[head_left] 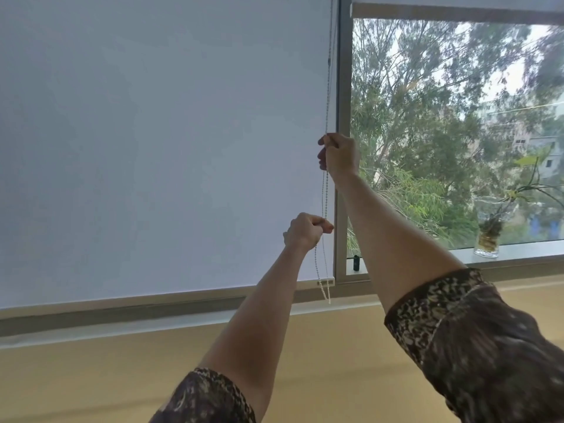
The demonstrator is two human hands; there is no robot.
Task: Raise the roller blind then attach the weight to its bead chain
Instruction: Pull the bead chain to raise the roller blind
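Observation:
A white roller blind [152, 148] covers the left window almost down to the sill; its bottom bar [326, 282] sits just above the frame. The bead chain [326, 193] hangs along the blind's right edge, its loop end dangling near the bar. My right hand [340, 155] grips the chain high up, fist closed. My left hand [305, 230] is closed on the chain lower down. No weight on the chain can be made out.
A grey window mullion [343, 117] stands right of the chain. The right window is uncovered, its blind rolled up at the top [457, 3]. A glass vase with a plant [488, 230] and a small dark object [356, 262] stand on the sill. A tan surface lies below.

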